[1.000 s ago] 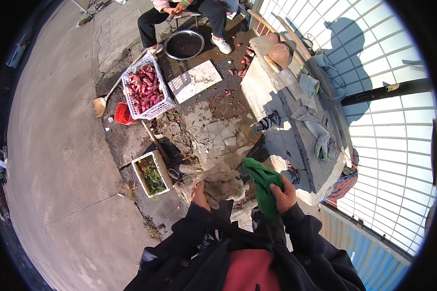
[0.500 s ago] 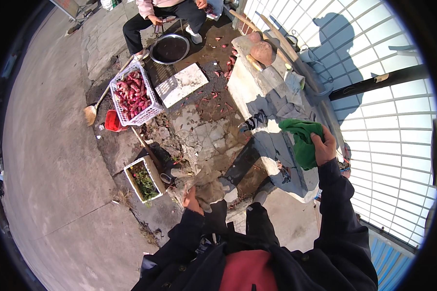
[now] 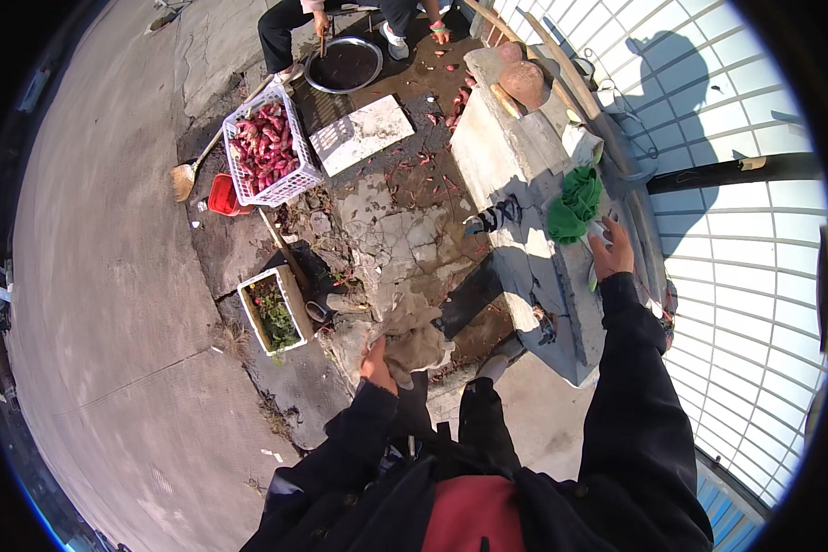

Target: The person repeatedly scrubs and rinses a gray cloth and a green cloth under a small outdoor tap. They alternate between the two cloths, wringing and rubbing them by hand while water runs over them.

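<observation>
My left hand (image 3: 377,365) is closed on a limp, dirty grey-brown cloth (image 3: 412,342), possibly a work glove, held low in front of my legs. On the grey stone ledge (image 3: 523,221) to the right lies a bunched green cloth (image 3: 574,204). Just beside it is my right hand (image 3: 614,251), fingers curled at a small white thing whose kind I cannot make out. The green cloth no longer sits in that hand's grip.
A white crate (image 3: 290,189) of reddish-purple sweet potatoes stands left of a white board (image 3: 363,136). Beyond, a seated person is by a metal basin (image 3: 344,65). Near left are a red container (image 3: 223,195), a broom (image 3: 183,180) and a planter box (image 3: 273,311). A white gridded wall (image 3: 745,248) bounds the right.
My right hand has let go of the green cloth, which now lies on the ledge. The left hand still holds the grey-brown cloth. The seated person's hand has reached down toward the ground.
</observation>
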A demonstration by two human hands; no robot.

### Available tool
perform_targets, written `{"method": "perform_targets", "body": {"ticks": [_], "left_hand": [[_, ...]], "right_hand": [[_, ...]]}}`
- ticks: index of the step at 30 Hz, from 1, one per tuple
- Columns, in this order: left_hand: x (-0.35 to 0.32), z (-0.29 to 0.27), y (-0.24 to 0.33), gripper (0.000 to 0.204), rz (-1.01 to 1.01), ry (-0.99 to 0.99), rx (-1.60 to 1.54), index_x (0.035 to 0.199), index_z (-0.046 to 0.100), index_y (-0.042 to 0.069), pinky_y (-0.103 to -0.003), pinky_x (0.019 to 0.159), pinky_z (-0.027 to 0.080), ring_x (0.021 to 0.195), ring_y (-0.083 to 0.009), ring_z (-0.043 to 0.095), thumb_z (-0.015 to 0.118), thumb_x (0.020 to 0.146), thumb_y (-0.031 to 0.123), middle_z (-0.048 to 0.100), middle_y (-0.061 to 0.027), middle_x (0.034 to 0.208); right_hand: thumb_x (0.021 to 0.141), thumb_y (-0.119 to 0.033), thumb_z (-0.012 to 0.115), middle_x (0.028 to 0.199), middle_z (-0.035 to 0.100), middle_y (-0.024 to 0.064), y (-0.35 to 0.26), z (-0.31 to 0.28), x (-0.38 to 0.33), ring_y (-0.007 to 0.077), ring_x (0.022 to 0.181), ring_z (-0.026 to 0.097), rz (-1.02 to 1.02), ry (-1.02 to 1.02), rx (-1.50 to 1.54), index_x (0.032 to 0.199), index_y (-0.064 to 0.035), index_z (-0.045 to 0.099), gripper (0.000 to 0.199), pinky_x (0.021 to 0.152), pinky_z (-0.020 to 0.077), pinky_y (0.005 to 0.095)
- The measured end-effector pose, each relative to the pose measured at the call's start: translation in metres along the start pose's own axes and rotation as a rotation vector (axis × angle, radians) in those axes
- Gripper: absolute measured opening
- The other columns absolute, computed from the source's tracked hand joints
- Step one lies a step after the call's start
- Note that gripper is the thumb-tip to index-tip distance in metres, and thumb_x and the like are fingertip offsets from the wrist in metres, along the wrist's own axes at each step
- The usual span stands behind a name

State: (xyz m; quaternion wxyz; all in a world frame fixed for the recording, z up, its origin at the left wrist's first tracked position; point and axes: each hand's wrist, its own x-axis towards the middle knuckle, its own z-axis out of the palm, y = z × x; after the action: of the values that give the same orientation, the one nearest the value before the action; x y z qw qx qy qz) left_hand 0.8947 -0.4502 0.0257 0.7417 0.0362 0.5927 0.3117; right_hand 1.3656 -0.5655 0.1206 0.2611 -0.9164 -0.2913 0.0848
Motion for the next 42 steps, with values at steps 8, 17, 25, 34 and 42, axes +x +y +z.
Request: {"method": "perform_targets", "body": {"ticks": [8,17,25,34,42], "left_hand": [[0.052,0.02,-0.021,0.045,-0.228,-0.159,-0.077,0.142,0.051,0.003,-0.053,0.106,0.048,0.123,-0.036,0.06,0.051,0.107,0.031,0.059,-0.0159,0.141],[0.056,0.063,-0.003,0.055,-0.213,-0.23,0.052,0.147,0.047,0.007,-0.051,0.107,0.045,0.127,-0.0343,0.057,0.055,0.103,0.04,0.056,-0.0138,0.144],[0.008,0.11,-0.024,0.049,-0.078,-0.27,-0.069,0.138,0.053,0.005,-0.057,0.101,0.049,0.118,-0.0381,0.062,0.048,0.105,0.04,0.063,-0.0167,0.133],[-0.047,0.108,-0.076,0.05,-0.128,-0.178,-0.15,0.138,0.053,0.005,-0.057,0.107,0.047,0.123,-0.0415,0.06,0.049,0.106,0.043,0.06,-0.0191,0.137],[-0.002,0.016,-0.082,0.049,-0.267,-0.253,0.285,0.146,0.047,0.012,-0.052,0.101,0.049,0.123,-0.0339,0.061,0.054,0.105,0.038,0.057,-0.0166,0.14]], "right_hand": [[0.091,-0.021,0.068,0.095,0.073,0.0145,-0.003,0.055,-0.161,0.0251,0.081,0.073,0.132,-0.461,0.13,0.106,-0.0011,0.072,0.025,0.076,0.0564,0.034],[0.092,-0.021,0.067,0.095,0.074,0.0145,0.033,0.056,-0.211,0.0247,0.083,0.073,0.295,-0.498,0.241,0.111,-0.0011,0.071,0.028,0.077,0.056,0.0335],[0.1,-0.036,0.063,0.094,0.072,0.0057,0.064,0.093,-0.195,0.0115,0.074,0.065,0.592,-0.734,0.792,0.113,-0.002,0.07,0.037,0.068,0.052,0.0273],[0.102,-0.05,0.059,0.148,0.055,0.0152,0.01,0.151,-0.213,0.0298,0.134,0.054,0.937,-0.81,1.877,0.147,0.001,0.046,0.069,0.112,0.0433,0.0469],[0.087,-0.002,0.062,0.108,0.072,0.0111,0.003,0.139,-0.184,0.0265,0.091,0.069,0.763,-0.169,1.048,0.116,0.0027,0.067,0.03,0.08,0.0548,0.0397]]}}
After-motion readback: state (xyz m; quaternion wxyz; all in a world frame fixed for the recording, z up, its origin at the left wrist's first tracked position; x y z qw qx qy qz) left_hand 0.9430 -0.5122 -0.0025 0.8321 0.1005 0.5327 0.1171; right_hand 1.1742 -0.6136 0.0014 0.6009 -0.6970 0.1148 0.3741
